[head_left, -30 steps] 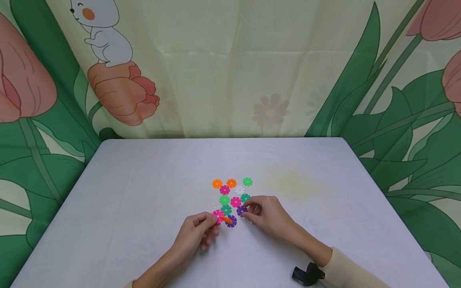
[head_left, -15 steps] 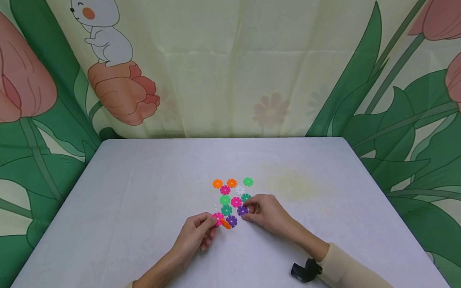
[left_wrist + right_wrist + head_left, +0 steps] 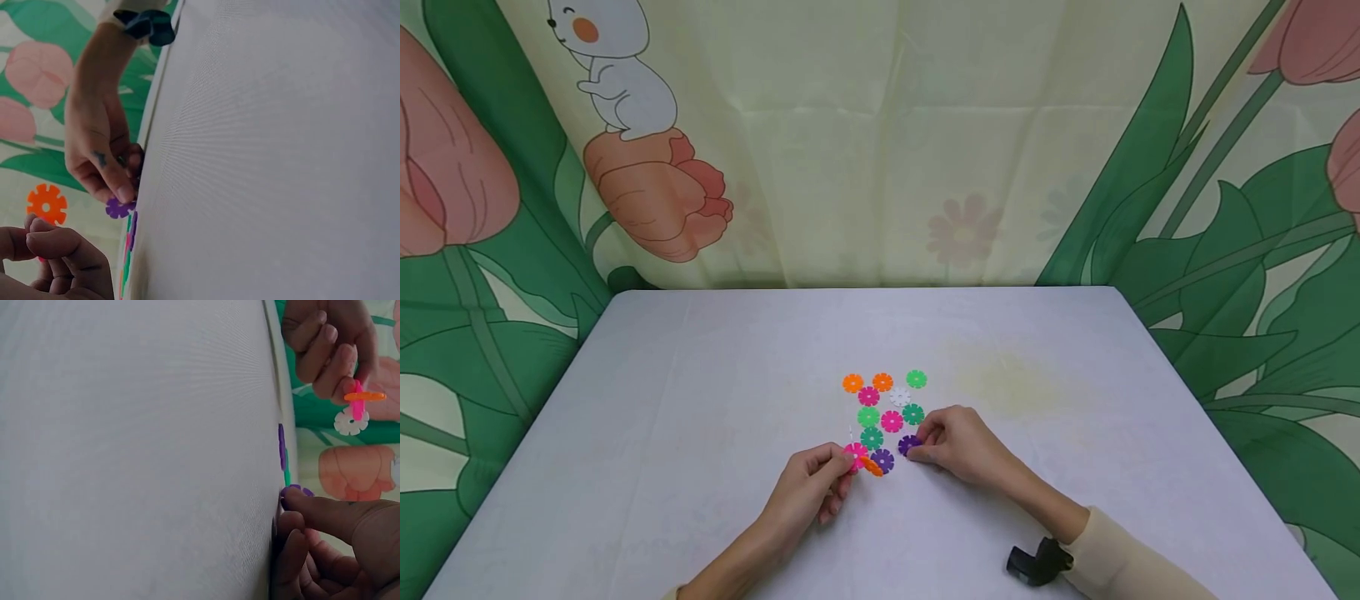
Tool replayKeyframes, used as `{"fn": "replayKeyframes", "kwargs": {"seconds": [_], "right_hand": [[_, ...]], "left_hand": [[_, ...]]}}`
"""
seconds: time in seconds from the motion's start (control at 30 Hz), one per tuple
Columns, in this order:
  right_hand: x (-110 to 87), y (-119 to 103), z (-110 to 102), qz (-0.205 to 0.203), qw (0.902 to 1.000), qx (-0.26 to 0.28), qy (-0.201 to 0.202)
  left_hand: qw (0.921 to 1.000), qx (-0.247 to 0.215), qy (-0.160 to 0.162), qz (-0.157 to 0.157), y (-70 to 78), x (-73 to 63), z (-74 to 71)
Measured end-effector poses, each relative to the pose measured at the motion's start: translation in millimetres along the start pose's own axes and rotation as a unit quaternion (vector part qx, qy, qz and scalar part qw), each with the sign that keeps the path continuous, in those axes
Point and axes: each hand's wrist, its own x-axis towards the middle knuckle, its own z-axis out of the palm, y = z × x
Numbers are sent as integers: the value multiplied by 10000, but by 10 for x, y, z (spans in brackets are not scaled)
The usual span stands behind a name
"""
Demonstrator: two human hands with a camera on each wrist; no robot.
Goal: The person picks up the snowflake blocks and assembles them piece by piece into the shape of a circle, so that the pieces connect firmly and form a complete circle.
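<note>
My left hand (image 3: 808, 487) pinches a pink notched snowflake disc (image 3: 855, 455) between thumb and forefinger, raised over the table. An orange disc (image 3: 872, 467) is slotted crosswise into it, and the right wrist view shows a white disc (image 3: 351, 422) joined on as well. My right hand (image 3: 958, 446) pinches a purple snowflake disc (image 3: 907, 445) by its edge. This disc is tilted up, and the fingertips partly cover it. Another purple disc (image 3: 883, 461) lies flat between the two hands, just behind the orange one in the head view.
Several loose discs lie beyond my hands: orange (image 3: 853, 383), pink (image 3: 892, 422), white (image 3: 900, 397), light green (image 3: 916, 379) and teal (image 3: 872, 438). They rest on a white-covered table (image 3: 715, 358). A black wrist-worn device (image 3: 1039, 562) sits by the right sleeve. A printed curtain (image 3: 850, 150) hangs behind.
My right fingers have closed on the purple disc and tipped it up, shifting slightly toward me. In my left hand the joined discs have turned, the orange one swinging downward off the flat purple disc.
</note>
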Motion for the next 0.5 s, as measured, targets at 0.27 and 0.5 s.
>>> {"fn": "replayKeyframes", "kwargs": {"seconds": [0.27, 0.5], "right_hand": [[-22, 53, -52, 6, 9973, 531, -514], [-118, 54, -98, -105, 9778, 1619, -1325]], "left_hand": [[10000, 21, -2, 9, -7, 10, -8], [9999, 55, 53, 79, -8, 22, -15]]}}
